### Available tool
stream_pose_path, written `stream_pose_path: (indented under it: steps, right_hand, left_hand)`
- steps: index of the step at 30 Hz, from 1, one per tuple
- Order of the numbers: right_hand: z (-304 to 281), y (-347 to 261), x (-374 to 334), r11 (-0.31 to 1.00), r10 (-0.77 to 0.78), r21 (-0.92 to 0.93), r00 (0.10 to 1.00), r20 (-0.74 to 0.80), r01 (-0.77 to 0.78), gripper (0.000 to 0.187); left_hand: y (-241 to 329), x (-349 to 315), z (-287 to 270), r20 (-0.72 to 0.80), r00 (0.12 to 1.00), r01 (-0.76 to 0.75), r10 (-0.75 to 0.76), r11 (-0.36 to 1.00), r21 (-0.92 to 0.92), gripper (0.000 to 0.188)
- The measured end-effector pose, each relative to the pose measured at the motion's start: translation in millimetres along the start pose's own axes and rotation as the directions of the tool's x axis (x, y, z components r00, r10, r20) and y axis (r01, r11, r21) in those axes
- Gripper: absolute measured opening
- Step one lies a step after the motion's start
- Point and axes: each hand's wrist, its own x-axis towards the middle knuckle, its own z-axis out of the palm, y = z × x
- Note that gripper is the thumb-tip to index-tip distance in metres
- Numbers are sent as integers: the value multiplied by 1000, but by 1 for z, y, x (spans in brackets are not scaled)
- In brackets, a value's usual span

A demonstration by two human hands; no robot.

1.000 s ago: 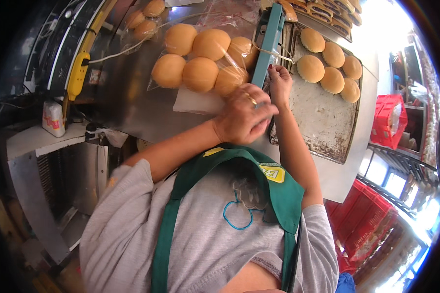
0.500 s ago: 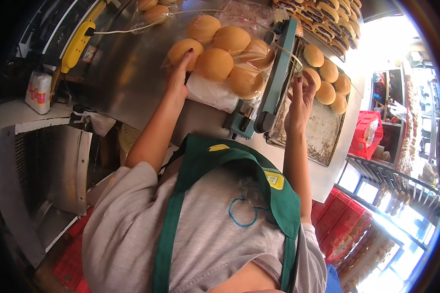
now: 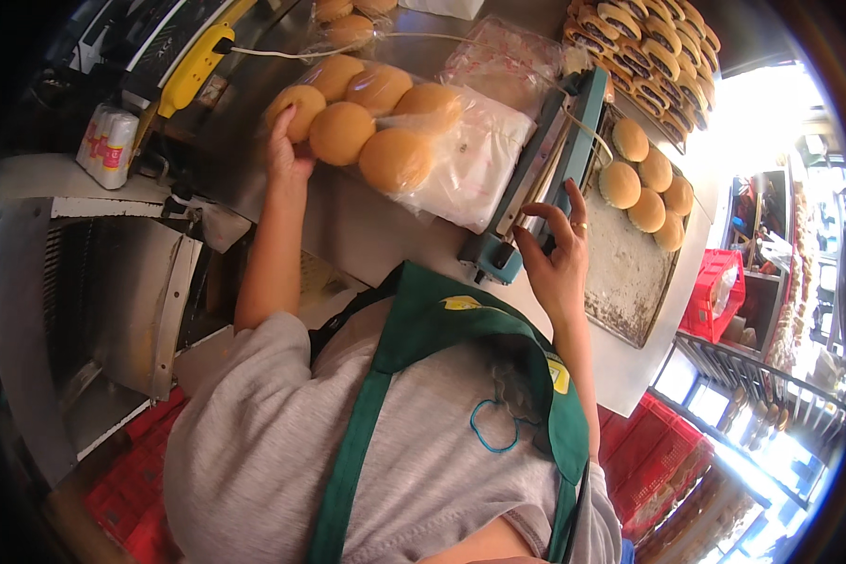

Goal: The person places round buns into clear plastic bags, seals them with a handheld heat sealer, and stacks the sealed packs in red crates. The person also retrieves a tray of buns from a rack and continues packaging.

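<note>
My left hand (image 3: 291, 150) grips the left end of a clear plastic bag, its fingers closed on the film beside a bun. Several round golden buns (image 3: 340, 133) fill that bag of buns. Right of them lies a flat stack of clear plastic bags (image 3: 484, 155), partly under the bag's end. A long green bag sealer (image 3: 581, 141) stands beside the stack, its arm apart from its base. My right hand (image 3: 559, 254) hovers by the sealer's near end, fingers curved and apart, with nothing visible in them.
A worn baking tray (image 3: 630, 291) with several loose buns (image 3: 647, 209) sits right of the sealer. Filled pastries (image 3: 644, 56) are piled behind it. A white cord crosses the steel table to a yellow power strip (image 3: 195, 70). More bagged buns (image 3: 351, 30) lie at the back.
My left hand has moved the bag of buns leftward, away from the sealer, uncovering more of the bag stack. My right hand has come back from beside the tray's buns to the sealer's near end.
</note>
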Motion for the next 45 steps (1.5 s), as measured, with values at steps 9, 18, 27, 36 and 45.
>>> stream_pose_path:
  steps: [9,18,27,36,45]
  right_hand:
    - [0,1,0,999,-33,25,999,-6,33,26]
    - [0,-1,-1,997,-13,75,1000,0,13,24]
    - [1,2,0,997,-71,12,997,-21,71,28]
    - [-3,0,7,989,-146,-1,989,-14,146,26]
    - [3,1,4,995,-98,10,995,-28,98,27]
  left_hand:
    - [46,27,-57,186,675,-153,714,-112,982,83]
    - [-42,-38,55,678,683,-580,270,-363,729,35]
    - [-174,7,212,777,556,-828,-294,-119,548,35]
    - [-222,99,219,645,691,-707,-326,-491,509,43]
    - [-202,120,194,577,783,-599,-235,-536,595,38]
